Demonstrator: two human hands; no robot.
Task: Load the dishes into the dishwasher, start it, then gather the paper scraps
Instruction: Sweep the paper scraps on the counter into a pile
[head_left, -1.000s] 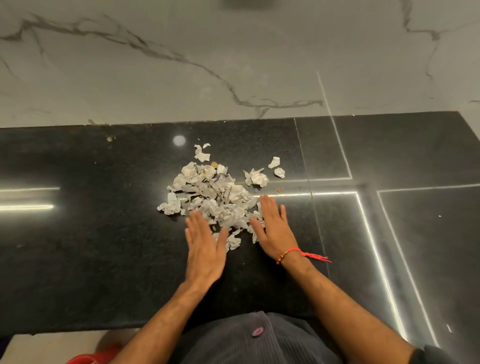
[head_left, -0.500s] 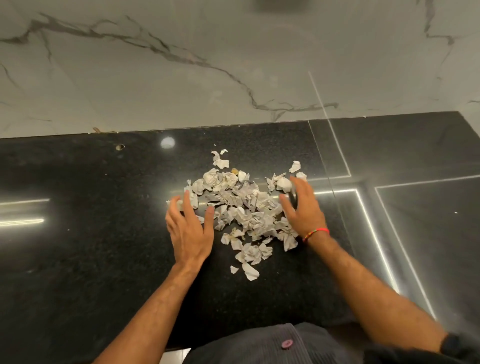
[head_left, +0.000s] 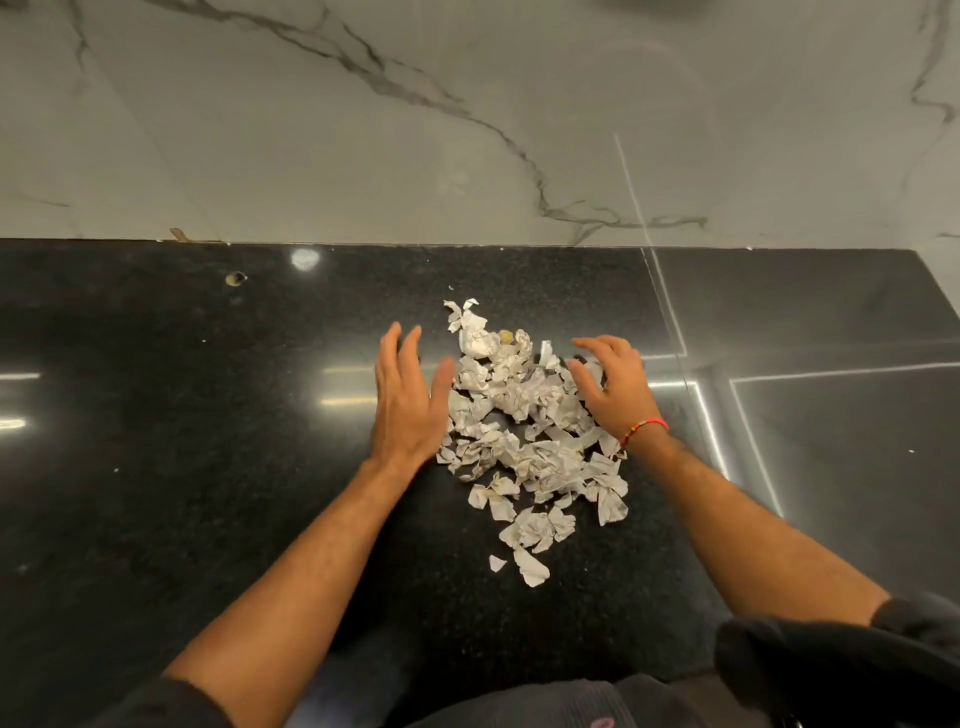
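A heap of crumpled grey-white paper scraps (head_left: 524, 431) lies on the black granite counter (head_left: 182, 467). My left hand (head_left: 410, 400) stands on its edge against the heap's left side, fingers straight and together. My right hand (head_left: 613, 387), with a red thread band at the wrist, rests on the heap's right side, its fingers loosely bent over the scraps. A few loose scraps (head_left: 530, 566) trail toward me from the heap. A small yellowish bit (head_left: 506, 338) sits among the far scraps.
A white marble wall (head_left: 467, 130) with grey veins rises behind the counter. A small hole (head_left: 236, 279) marks the counter at the far left. Bright light strips reflect on the counter to the right (head_left: 711, 436) and left.
Both hands moved farther from me along the heap's two sides, and the scraps between them are pushed closer together. The two separate scraps at the far right have joined the heap.
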